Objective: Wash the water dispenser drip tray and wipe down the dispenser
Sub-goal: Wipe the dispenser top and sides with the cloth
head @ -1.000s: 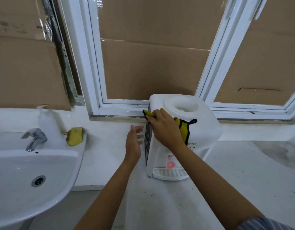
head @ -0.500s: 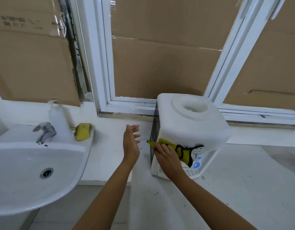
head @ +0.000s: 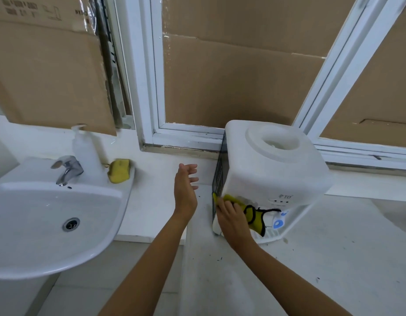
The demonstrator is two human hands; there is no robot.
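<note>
- Right hand [head: 231, 217] presses a yellow cloth [head: 249, 212] flat against the lower front-left corner of the white water dispenser [head: 270, 174]; palm over the cloth, fingers pinning it rather than balling it up.
- Left hand [head: 184, 190] hangs free, fingers spread, holding nothing, just beside the dispenser's dark vented left side, not touching it.
- Dispenser stands upright on the pale counter [head: 311, 258] by the window frame, well right of the sink [head: 49, 220].
- Drip tray [head: 269, 234] seated at the dispenser's foot, directly below and slightly right of the cloth hand; its long axis runs across the front.
- Right hand is the nearer to the tray; left is nearer to the side panel.
- Judgement: wiping step in hand; the tray looks back in place, whether washed I cannot tell.
- Sponge [head: 118, 169] and soap bottle [head: 86, 151] sit on the sink rim, untouched.
</note>
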